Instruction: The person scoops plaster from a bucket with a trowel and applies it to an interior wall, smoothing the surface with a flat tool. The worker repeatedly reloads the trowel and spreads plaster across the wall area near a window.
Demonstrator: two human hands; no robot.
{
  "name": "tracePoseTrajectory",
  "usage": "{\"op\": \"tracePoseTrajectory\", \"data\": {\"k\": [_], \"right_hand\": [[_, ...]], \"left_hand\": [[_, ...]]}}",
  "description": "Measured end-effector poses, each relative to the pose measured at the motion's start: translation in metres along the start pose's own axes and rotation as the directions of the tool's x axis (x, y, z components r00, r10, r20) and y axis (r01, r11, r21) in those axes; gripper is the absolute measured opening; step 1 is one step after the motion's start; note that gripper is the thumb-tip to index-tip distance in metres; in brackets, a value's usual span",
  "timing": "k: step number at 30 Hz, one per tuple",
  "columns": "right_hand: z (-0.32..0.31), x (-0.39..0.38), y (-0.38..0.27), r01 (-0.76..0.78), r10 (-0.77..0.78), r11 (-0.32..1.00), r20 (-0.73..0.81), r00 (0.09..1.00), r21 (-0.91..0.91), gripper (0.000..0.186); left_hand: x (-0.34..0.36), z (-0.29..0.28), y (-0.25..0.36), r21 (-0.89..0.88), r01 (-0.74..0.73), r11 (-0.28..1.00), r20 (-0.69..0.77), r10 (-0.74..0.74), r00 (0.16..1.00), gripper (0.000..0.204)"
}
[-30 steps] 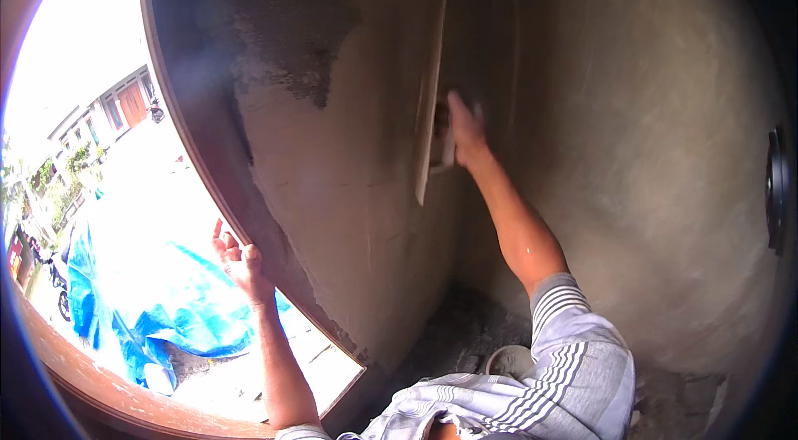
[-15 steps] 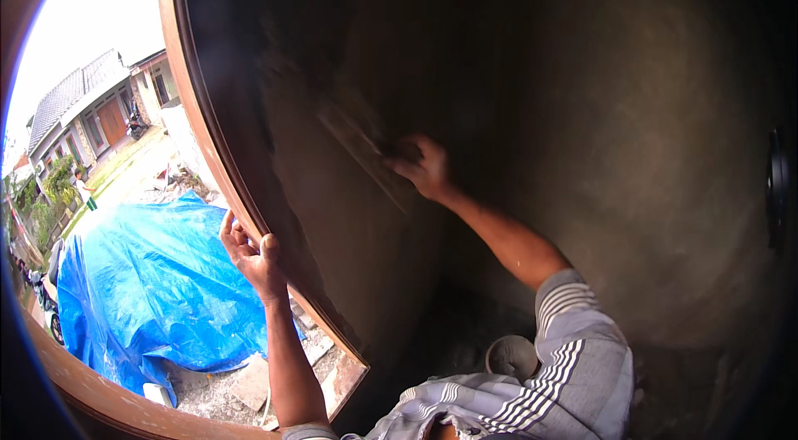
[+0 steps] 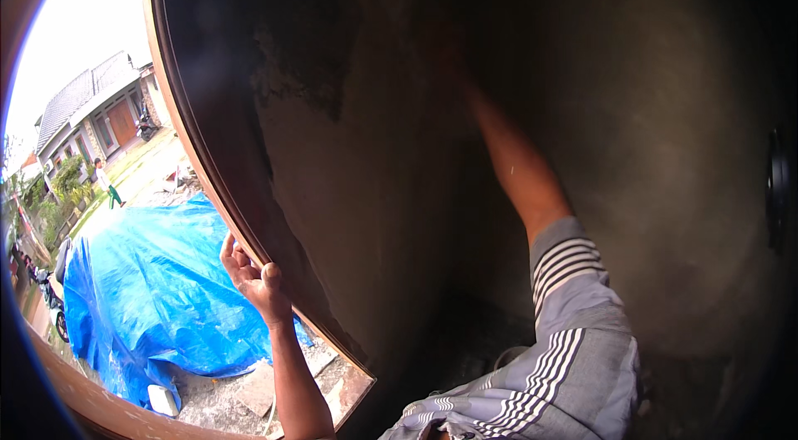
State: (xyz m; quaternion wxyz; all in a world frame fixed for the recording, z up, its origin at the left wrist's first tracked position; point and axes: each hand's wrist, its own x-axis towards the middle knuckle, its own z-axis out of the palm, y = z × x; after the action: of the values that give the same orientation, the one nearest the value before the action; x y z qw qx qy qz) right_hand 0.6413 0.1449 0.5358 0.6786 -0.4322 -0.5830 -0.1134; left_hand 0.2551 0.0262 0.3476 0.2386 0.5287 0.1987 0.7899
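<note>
My left hand (image 3: 256, 280) is curled around the edge of a wooden frame (image 3: 181, 126), with the thumb on the near side and the fingers on the outer side. My right arm reaches up along a dark grey plastered wall (image 3: 349, 162). At its end my right hand (image 3: 450, 54) is smeared by motion and lost in shadow, so neither its fingers nor anything in them can be made out. A rough, darker patch (image 3: 303, 78) shows on the upper wall, bordering a smoother, lighter stretch.
Outside the opening lies a big blue tarp (image 3: 166, 282) beside rubble and broken slabs (image 3: 253, 386). Farther off, a person (image 3: 106, 182) in green trousers is near a house (image 3: 104, 112). A rounded container rim (image 3: 509, 355) shows partly behind my right sleeve.
My right hand has swept upward along the wall; the long flat trowel it held earlier is no longer discernible. My left hand keeps its hold on the frame. The person outside has moved right.
</note>
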Motion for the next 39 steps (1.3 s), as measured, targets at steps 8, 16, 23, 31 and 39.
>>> {"op": "tracePoseTrajectory", "data": {"k": [8, 16, 23, 31, 39], "right_hand": [[-0.042, 0.045, 0.014, -0.203, 0.203, 0.979, 0.041, 0.978, -0.01, 0.051], [-0.011, -0.063, -0.138, -0.258, 0.215, 0.904, 0.158, 0.964, 0.342, 0.054], [0.052, -0.063, -0.208, 0.191, -0.181, 0.975, -0.095, 0.979, 0.111, 0.04], [0.046, -0.001, -0.146, -0.002, 0.009, 0.994, -0.064, 0.998, 0.107, 0.038], [0.035, -0.034, -0.124, -0.027, 0.03, 0.993, -0.032, 0.999, 0.113, 0.052]], "left_hand": [[-0.001, -0.004, -0.007, -0.005, 0.027, 1.0, 0.024, -0.026, 0.999, 0.103], [0.002, -0.002, -0.008, 0.005, -0.008, 1.0, 0.045, 0.008, 0.999, 0.1], [0.001, -0.006, -0.003, 0.025, -0.012, 1.0, 0.021, 0.012, 1.0, 0.099], [0.001, -0.005, 0.0, -0.002, 0.011, 1.0, 0.038, -0.011, 0.999, 0.091], [0.001, -0.001, -0.004, -0.028, 0.027, 0.999, 0.022, -0.026, 0.999, 0.087]]}}
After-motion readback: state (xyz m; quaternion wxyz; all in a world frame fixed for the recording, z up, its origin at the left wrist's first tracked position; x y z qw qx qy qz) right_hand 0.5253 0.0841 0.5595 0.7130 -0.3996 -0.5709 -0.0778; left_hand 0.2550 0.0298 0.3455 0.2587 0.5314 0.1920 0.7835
